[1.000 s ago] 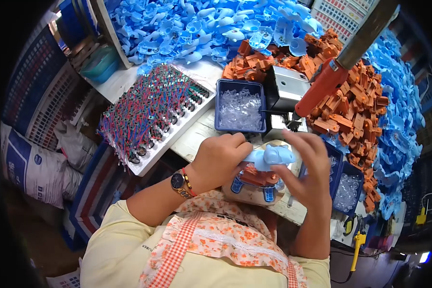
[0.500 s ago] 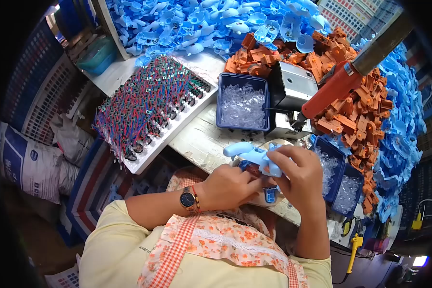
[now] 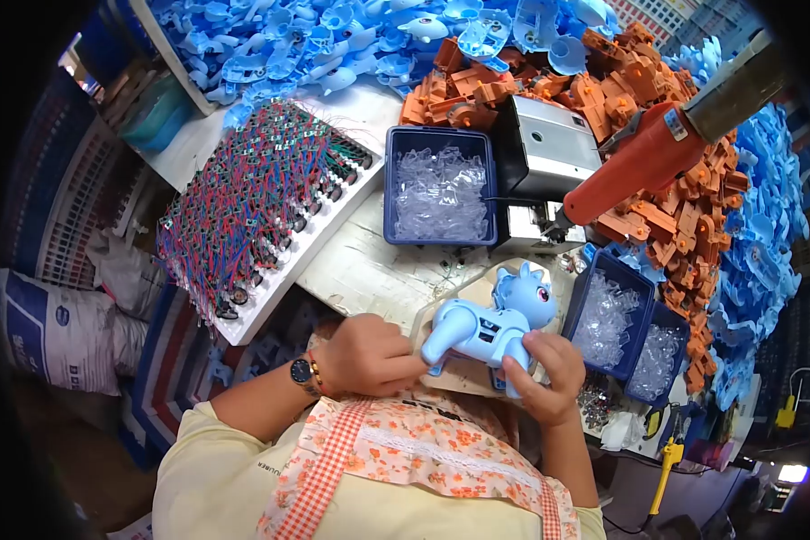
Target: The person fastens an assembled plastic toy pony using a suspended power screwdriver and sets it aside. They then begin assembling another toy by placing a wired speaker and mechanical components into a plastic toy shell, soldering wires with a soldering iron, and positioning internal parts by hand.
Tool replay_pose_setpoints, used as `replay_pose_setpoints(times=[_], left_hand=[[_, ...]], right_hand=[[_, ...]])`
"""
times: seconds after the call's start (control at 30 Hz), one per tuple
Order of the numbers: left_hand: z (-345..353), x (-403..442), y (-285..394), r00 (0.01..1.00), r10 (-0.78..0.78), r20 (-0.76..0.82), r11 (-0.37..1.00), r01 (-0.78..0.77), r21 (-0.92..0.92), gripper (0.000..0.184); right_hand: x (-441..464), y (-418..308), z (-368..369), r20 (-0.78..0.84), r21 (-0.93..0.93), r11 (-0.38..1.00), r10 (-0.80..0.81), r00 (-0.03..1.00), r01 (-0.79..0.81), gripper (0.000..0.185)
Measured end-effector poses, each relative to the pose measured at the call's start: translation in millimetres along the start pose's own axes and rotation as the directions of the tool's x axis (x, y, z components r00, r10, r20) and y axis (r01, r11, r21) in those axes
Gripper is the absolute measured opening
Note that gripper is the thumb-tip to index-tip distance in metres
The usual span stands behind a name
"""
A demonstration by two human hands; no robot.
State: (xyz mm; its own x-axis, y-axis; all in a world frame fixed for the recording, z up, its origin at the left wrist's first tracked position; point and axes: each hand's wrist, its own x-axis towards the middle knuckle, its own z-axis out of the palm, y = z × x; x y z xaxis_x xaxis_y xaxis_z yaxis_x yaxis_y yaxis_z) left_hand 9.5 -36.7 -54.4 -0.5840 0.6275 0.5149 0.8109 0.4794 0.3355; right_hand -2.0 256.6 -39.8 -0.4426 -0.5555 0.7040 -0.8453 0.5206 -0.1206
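Right hand (image 3: 549,373) has the blue toy pony (image 3: 488,328) by a front leg, thumb on one side and fingers on the other. Left hand (image 3: 369,355) is curled with its fingertips at the back foot, though I can't tell if it's really pinching. The pony's lower centre of the frame, over a pale board (image 3: 479,286), side with the cut-out facing up. My guess is the legs get held because they're handy and leave that opening uncovered.

The trays (image 3: 439,241) of clear bits (image 3: 441,193) sit just beyond and to the right of the pony, probably for an easy reach. Same with the red power tool (image 3: 639,166), slanting in from upper right.

Material-wise: the pony's smooth, shiny plastic, rounded body, spiky mane. Clear bits look glassy and jumbled. Thin red and blue wires (image 3: 252,193) make a shaggy mat on a white tray (image 3: 274,286) at left. Chunky, boxy orange parts (image 3: 643,216) are heaped upper right, curvy blue shells (image 3: 297,45) along the top. Worktop's (image 3: 342,279) white and scuffed.
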Motion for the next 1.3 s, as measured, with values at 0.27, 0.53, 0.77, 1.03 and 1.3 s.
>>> replay_pose_setpoints(times=[0.27, 0.53, 0.77, 1.03, 1.3], left_hand=[[7, 24, -19, 0.969, -0.246, 0.031, 0.904, 0.241, -0.354, 0.074], [20, 23, -12, 0.974, -0.219, -0.065, 0.949, 0.197, -0.247, 0.058], [18, 25, -1, 0.964, -0.257, -0.065, 0.936, 0.232, -0.264, 0.058], [17, 22, 3, 0.960, -0.276, -0.040, 0.936, 0.259, -0.237, 0.061], [-13, 34, -17, 0.958, -0.244, 0.154, 0.871, 0.286, -0.400, 0.051]], right_hand=[[-13, 2, -3, 0.100, 0.139, 0.979, 0.137, 0.986, -0.150, 0.037], [-19, -16, -6, 0.152, 0.221, 0.903, 0.340, 0.928, -0.367, 0.058], [-23, -14, 5, 0.080, 0.290, 0.875, 0.380, 0.921, -0.386, 0.066], [-35, -22, 29, -0.023, 0.363, 0.846, 0.427, 0.904, -0.391, 0.069], [-31, -23, 30, -0.043, 0.354, 0.850, 0.432, 0.901, -0.390, 0.066]])
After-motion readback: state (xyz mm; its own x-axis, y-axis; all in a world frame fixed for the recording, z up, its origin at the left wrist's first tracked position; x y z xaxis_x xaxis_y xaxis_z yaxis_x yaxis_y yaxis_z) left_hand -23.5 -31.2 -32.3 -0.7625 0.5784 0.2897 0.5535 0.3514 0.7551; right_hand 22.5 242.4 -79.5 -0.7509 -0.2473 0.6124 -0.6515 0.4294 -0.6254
